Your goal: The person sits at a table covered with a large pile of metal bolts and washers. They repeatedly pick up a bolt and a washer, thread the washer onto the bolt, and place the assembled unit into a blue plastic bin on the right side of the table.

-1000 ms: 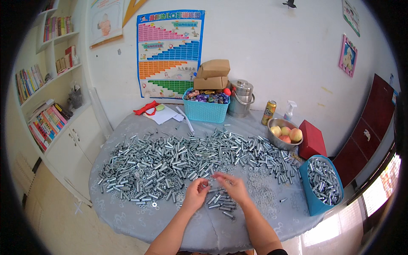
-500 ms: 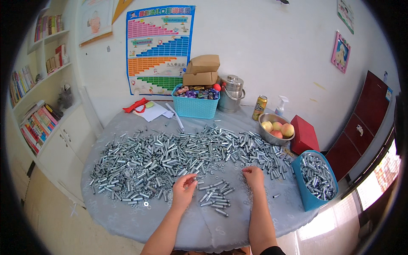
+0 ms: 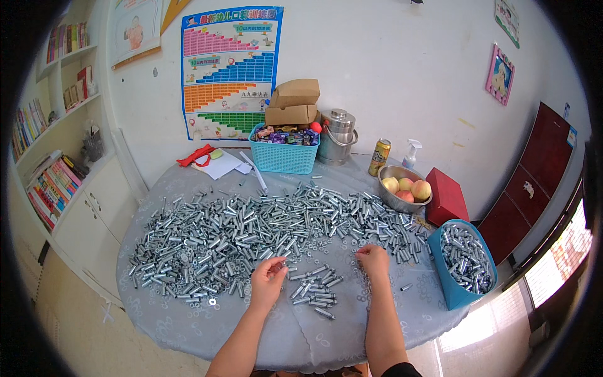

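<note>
My left hand is over the near side of the metal heap, its fingers curled and the thumb close to the fingertips. Whatever lies between them is too small to make out. My right hand is bent down at the right, thumb and fingers pinched together beside a scatter of small washers. What the pinch holds is hidden. Between my forearms lies a small group of assembled expansion bolts. Beyond both hands spreads a wide heap of loose silvery sleeves and bolts, with flat washers among them.
A blue bin full of metal parts stands at the right table edge. Behind are a steel bowl of peaches, a red box, a drink can, a spray bottle, a metal pot and a turquoise basket.
The view has shifted slightly. My left hand's thumb and fingertips have moved a little. My right hand keeps its pinch by the washers.
</note>
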{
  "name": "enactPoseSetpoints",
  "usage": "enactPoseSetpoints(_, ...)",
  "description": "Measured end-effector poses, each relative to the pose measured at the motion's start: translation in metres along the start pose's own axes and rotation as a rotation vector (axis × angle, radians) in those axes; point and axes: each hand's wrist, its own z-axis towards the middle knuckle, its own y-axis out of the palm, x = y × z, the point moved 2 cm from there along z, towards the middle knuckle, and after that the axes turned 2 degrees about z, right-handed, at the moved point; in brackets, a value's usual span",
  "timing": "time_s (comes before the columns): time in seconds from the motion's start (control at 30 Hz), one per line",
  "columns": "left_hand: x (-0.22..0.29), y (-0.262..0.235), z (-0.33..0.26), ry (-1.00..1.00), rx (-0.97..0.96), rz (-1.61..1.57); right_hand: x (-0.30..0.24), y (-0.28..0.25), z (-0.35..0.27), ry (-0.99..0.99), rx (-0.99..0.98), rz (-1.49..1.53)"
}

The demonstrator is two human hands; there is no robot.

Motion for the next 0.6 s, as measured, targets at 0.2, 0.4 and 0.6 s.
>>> enactPoseSetpoints(0.2,-0.001,0.000,0.000,-0.001,0.009,0.017,-0.003,-0.003,0.000,0.015,0.069,0.035)
enactPoseSetpoints(0.4,-0.001,0.001,0.000,-0.008,0.005,0.008,-0.002,-0.003,0.003,-0.102,0.161,0.000)
enactPoseSetpoints(0.6,-0.004,0.000,0.000,-0.008,0.009,-0.008,-0.008,-0.004,-0.001,-0.042,-0.058,0.241)
